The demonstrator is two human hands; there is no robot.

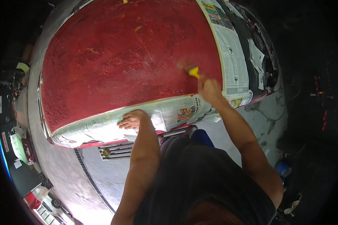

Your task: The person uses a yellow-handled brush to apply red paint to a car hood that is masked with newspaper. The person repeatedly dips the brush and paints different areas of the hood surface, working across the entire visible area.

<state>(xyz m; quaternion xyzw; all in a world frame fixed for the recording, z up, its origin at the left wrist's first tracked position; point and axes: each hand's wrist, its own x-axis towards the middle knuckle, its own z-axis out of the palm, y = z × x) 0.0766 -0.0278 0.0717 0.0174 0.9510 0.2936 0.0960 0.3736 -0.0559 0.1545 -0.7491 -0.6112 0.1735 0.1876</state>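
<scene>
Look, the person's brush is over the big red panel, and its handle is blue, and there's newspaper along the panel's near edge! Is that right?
Not quite: the handle isn't blue. The head view shows that the brush over the big red panel has a yellow handle, with newspaper along the panel's near edge.

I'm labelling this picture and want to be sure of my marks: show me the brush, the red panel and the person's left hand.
Brush [193,72]: head view, on its yellow part.
Red panel [129,62]: head view, on the middle of its surface.
Left hand [133,119]: head view, on its back.
</scene>
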